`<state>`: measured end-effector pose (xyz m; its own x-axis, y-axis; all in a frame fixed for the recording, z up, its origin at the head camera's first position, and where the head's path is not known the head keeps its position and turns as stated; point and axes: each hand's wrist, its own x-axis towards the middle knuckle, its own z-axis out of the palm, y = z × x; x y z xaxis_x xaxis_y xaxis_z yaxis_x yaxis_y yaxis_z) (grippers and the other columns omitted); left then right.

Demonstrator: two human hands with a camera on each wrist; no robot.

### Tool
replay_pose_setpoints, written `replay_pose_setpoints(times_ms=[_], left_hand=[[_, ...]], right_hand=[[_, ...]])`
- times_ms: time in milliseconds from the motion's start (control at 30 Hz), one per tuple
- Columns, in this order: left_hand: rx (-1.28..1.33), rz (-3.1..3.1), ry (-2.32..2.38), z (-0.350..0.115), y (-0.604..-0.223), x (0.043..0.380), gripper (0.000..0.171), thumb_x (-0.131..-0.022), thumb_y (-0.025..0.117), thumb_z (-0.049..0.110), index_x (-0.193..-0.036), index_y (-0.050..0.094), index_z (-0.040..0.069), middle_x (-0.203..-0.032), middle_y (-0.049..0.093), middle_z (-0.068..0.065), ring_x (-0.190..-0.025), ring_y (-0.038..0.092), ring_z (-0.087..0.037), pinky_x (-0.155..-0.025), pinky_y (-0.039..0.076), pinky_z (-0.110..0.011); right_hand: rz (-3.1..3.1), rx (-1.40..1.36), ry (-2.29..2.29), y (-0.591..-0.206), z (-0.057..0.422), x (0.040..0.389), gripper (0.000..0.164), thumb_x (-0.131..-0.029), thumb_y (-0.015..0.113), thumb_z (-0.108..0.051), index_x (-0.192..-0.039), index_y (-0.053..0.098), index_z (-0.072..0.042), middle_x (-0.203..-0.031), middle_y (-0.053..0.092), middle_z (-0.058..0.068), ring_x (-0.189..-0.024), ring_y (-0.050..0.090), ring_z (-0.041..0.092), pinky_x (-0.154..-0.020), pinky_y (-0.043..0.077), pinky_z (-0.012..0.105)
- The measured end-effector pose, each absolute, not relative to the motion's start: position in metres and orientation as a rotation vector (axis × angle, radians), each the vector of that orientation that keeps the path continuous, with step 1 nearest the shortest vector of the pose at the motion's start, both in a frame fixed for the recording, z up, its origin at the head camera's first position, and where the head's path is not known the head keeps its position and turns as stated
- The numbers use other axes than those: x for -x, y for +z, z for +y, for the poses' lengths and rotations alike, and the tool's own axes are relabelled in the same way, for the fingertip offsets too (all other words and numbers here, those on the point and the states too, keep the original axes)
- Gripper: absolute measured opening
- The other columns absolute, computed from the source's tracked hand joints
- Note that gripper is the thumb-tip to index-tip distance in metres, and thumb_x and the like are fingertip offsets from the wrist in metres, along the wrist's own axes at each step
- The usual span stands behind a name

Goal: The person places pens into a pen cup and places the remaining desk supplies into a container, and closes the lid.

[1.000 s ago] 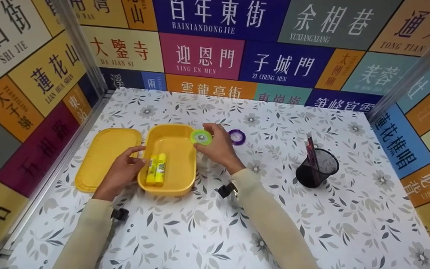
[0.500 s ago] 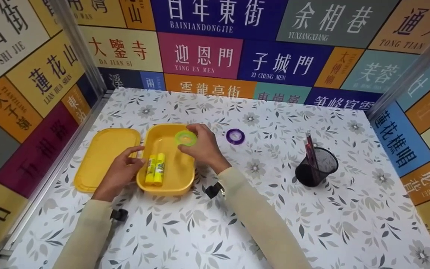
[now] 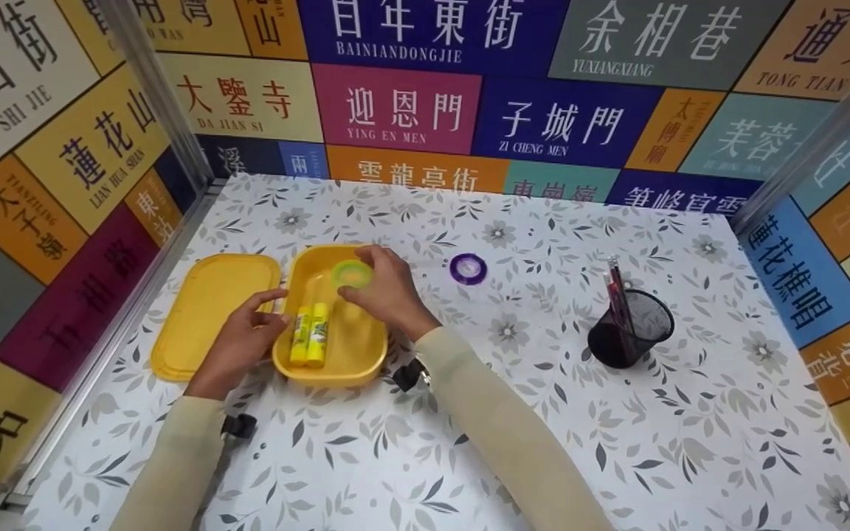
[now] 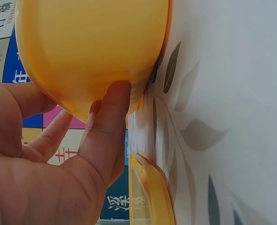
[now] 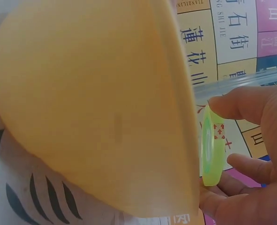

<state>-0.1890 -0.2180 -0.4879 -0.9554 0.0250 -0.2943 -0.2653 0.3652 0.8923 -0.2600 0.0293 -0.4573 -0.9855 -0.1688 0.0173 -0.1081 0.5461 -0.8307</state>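
My right hand [image 3: 389, 288] pinches a green tape roll [image 3: 350, 275] over the back right part of the yellow box [image 3: 377, 361]. In the right wrist view the green tape roll [image 5: 214, 145] stands on edge between thumb and fingers, at the box's rim. Two yellow glue sticks [image 3: 309, 336] lie side by side in the box. My left hand [image 3: 240, 339] rests its fingertips against the box's left outer wall, fingers loosely bent. The left wrist view has those fingertips [image 4: 115, 96] on the box wall [image 4: 96, 42]. A purple tape roll [image 3: 468, 269] lies right of the box.
A yellow lid [image 3: 207, 317] lies flat left of the box, partly behind my left hand. A black mesh pen cup [image 3: 628, 332] with several pencils stands to the right. Panels with printed lettering [image 3: 403, 107] border the flower-patterned tabletop [image 3: 366, 457].
My right hand has carried the green tape roll leftward, from the box's right rim to over its inside. The left hand stays at the box's left side.
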Motion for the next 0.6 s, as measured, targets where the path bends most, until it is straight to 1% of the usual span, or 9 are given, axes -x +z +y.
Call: replay_pose_setpoints(times_ms=[200, 367, 600], left_hand=[[0.216, 2.383, 1.62, -0.217, -0.488, 0.19, 0.053, -0.11, 0.057, 0.035, -0.161, 0.041, 0.033, -0.134, 0.057, -0.018, -0.108, 0.068, -0.031, -0.086, 0.063, -0.034], [0.235, 2.382, 1.619, -0.216, -0.488, 0.191, 0.052, -0.11, 0.057, 0.034, -0.16, 0.042, 0.034, -0.134, 0.057, -0.017, -0.109, 0.068, -0.03, -0.086, 0.063, -0.034], [0.206, 2.396, 1.662, -0.216, -0.491, 0.189, 0.053, -0.109, 0.059, 0.031, -0.16, 0.043, 0.029, -0.13, 0.059, -0.02, -0.102, 0.071, -0.028, -0.081, 0.063, -0.032]], right_hand=[[2.675, 0.239, -1.421, -0.46, 0.02, 0.262, 0.071, -0.087, 0.088, -0.022, -0.15, 0.055, -0.013, -0.151, 0.06, 0.006, -0.138, 0.058, 0.019, -0.116, 0.047, 0.031], [2.665, 0.257, -1.429, -0.461, 0.016, 0.262, 0.072, -0.088, 0.087, -0.019, -0.151, 0.053, -0.011, -0.152, 0.059, 0.007, -0.139, 0.058, 0.02, -0.116, 0.047, 0.032], [2.692, 0.278, -1.366, -0.462, 0.01, 0.262, 0.071, -0.086, 0.087, -0.017, -0.149, 0.054, -0.008, -0.148, 0.061, 0.011, -0.136, 0.059, 0.023, -0.115, 0.048, 0.034]])
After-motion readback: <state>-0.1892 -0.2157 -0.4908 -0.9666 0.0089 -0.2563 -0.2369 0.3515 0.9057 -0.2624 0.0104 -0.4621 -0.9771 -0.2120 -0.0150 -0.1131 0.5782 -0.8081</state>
